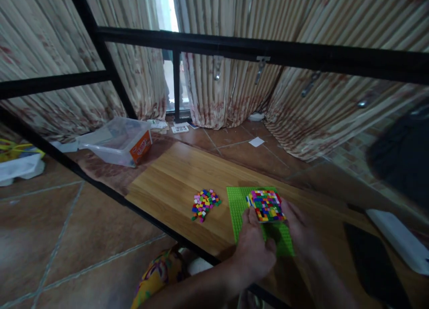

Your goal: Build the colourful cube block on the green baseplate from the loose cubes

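A block built of many small coloured toy bricks (267,205) sits over a green studded baseplate (235,210); whether it is fixed to the plate I cannot tell. My left hand (253,246) is closed, its fingertips against the block's near left edge. Along the right side of the block, my right hand (298,222) grips it with the fingers partly hidden. To the left of the baseplate lies a loose pile of small bricks (205,202) in mixed colours.
The wooden tabletop (167,179) has a black metal frame (140,210) along its near side. A clear plastic box (114,141) with an orange label stands at the far left. A dark flat object (373,260) and a white object (398,239) lie at right.
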### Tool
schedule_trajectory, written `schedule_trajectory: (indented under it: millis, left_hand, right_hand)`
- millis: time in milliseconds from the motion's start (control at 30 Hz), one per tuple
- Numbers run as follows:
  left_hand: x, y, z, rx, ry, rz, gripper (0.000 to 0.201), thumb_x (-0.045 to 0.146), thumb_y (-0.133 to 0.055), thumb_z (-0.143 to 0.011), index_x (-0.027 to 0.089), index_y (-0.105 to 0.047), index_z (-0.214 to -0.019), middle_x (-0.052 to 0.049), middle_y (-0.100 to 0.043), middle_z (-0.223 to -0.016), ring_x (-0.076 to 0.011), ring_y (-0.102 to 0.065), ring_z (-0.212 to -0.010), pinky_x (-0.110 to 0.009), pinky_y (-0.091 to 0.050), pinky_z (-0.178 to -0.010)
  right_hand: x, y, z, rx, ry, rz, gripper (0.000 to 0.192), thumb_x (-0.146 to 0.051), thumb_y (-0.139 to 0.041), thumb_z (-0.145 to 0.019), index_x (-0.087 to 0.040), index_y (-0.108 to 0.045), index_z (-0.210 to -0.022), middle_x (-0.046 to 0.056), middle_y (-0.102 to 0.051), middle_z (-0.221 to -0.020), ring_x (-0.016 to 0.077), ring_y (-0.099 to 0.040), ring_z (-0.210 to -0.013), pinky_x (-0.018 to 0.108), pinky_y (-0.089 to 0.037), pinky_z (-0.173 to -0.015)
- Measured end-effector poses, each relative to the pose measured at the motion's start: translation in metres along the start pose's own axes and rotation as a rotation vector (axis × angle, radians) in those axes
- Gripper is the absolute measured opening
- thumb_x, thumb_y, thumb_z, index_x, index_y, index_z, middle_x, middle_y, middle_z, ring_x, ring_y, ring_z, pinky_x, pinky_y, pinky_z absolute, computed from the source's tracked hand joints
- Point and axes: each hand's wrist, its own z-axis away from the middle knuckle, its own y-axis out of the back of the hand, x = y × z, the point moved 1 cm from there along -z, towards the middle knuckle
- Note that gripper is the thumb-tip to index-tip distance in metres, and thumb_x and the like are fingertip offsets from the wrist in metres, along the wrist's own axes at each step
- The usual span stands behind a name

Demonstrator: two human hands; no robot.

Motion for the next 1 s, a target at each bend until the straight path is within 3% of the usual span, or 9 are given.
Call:
schedule_trajectory:
  millis: [100, 200, 267, 367, 433, 500, 567, 667, 1000]
  left_hand:
    - [-0.001, 0.010, -0.003, 0.013, -0.010, 0.008, 0.066, 0.018, -0.057, -0.072, 0.011, -0.050, -0.136, -0.017, -0.055, -0.134, -0.0310, -0.053, -0.122, -0.040, -0.042, -0.107]
    - [-0.004, 0.043, -0.014, 0.118, -0.043, 0.131, 0.036, 0.015, -0.050, -0.074, 0.020, -0.071, -0.104, -0.007, -0.071, -0.101, -0.0223, -0.066, -0.088, -0.036, -0.052, -0.086]
    - [-0.006, 0.080, -0.022, 0.354, -0.086, 0.288, 0.029, 0.013, -0.049, -0.073, 0.020, -0.071, -0.091, -0.005, -0.072, -0.088, -0.0190, -0.065, -0.082, -0.033, -0.051, -0.080]
    - [-0.010, 0.142, -0.029, 0.685, -0.091, 0.458, 0.020, 0.016, -0.054, -0.070, 0.018, -0.070, -0.083, -0.003, -0.070, -0.085, -0.0153, -0.061, -0.076, -0.027, -0.047, -0.073]
    - [-0.014, 0.175, -0.029, 0.792, -0.084, 0.535, 0.018, 0.018, -0.058, -0.067, 0.017, -0.069, -0.081, -0.003, -0.070, -0.085, -0.0130, -0.059, -0.075, -0.024, -0.044, -0.071]
    - [-0.017, 0.193, -0.027, 0.804, -0.056, 0.595, 0.018, 0.020, -0.063, -0.065, 0.015, -0.069, -0.081, -0.003, -0.068, -0.081, -0.0110, -0.055, -0.071, -0.022, -0.041, -0.069]
    - [-0.019, 0.200, -0.025, 0.767, -0.039, 0.649, 0.020, 0.022, -0.066, -0.062, 0.014, -0.069, -0.080, -0.002, -0.066, -0.078, -0.0095, -0.051, -0.067, -0.021, -0.039, -0.066]
    - [-0.019, 0.201, -0.022, 0.704, -0.029, 0.703, 0.021, 0.025, -0.069, -0.060, 0.013, -0.068, -0.078, -0.001, -0.063, -0.073, -0.0081, -0.048, -0.063, -0.020, -0.036, -0.062]
    - [-0.015, 0.200, -0.021, 0.563, -0.025, 0.688, 0.017, 0.023, -0.069, -0.061, 0.014, -0.069, -0.075, -0.001, -0.066, -0.075, -0.0083, -0.052, -0.063, -0.022, -0.039, -0.065]
  right_hand:
    - [-0.018, -0.003, 0.003, 0.187, 0.030, 0.177, 0.052, -0.056, -0.056, -0.080, -0.017, -0.068, -0.111, 0.014, -0.071, -0.109, 0.0315, -0.066, -0.099, 0.047, -0.049, -0.089]
    - [-0.042, -0.017, 0.016, 0.286, 0.242, 0.175, 0.051, -0.051, -0.054, -0.084, -0.017, -0.062, -0.121, 0.015, -0.066, -0.118, 0.0292, -0.063, -0.106, 0.046, -0.046, -0.094]
    - [-0.056, -0.036, 0.029, 0.183, 0.340, 0.151, 0.045, -0.048, -0.052, -0.088, -0.021, -0.060, -0.122, 0.013, -0.065, -0.117, 0.0268, -0.062, -0.107, 0.045, -0.047, -0.094]
    - [-0.070, -0.077, 0.054, -0.102, 0.540, 0.179, 0.049, -0.046, -0.054, -0.088, -0.021, -0.054, -0.129, 0.014, -0.058, -0.128, 0.0275, -0.053, -0.121, 0.048, -0.043, -0.101]
    - [-0.071, -0.107, 0.069, -0.246, 0.618, 0.274, 0.066, -0.051, -0.061, -0.082, -0.020, -0.045, -0.139, 0.017, -0.049, -0.139, 0.0316, -0.044, -0.131, 0.053, -0.038, -0.106]
    - [-0.068, -0.134, 0.079, -0.300, 0.647, 0.391, 0.080, -0.055, -0.066, -0.076, -0.021, -0.041, -0.143, 0.018, -0.040, -0.148, 0.0379, -0.034, -0.137, 0.060, -0.032, -0.107]
    - [-0.065, -0.154, 0.085, -0.337, 0.682, 0.496, 0.085, -0.058, -0.068, -0.073, -0.022, -0.039, -0.145, 0.018, -0.034, -0.152, 0.0419, -0.026, -0.140, 0.064, -0.026, -0.107]
    - [-0.062, -0.173, 0.085, -0.335, 0.701, 0.630, 0.076, -0.057, -0.063, -0.078, -0.023, -0.043, -0.143, 0.018, -0.033, -0.153, 0.0415, -0.023, -0.141, 0.064, -0.023, -0.107]
    - [-0.056, -0.185, 0.069, -0.261, 0.757, 0.644, 0.034, -0.032, -0.045, -0.095, -0.017, -0.063, -0.120, 0.016, -0.057, -0.125, 0.0288, -0.049, -0.115, 0.045, -0.041, -0.097]
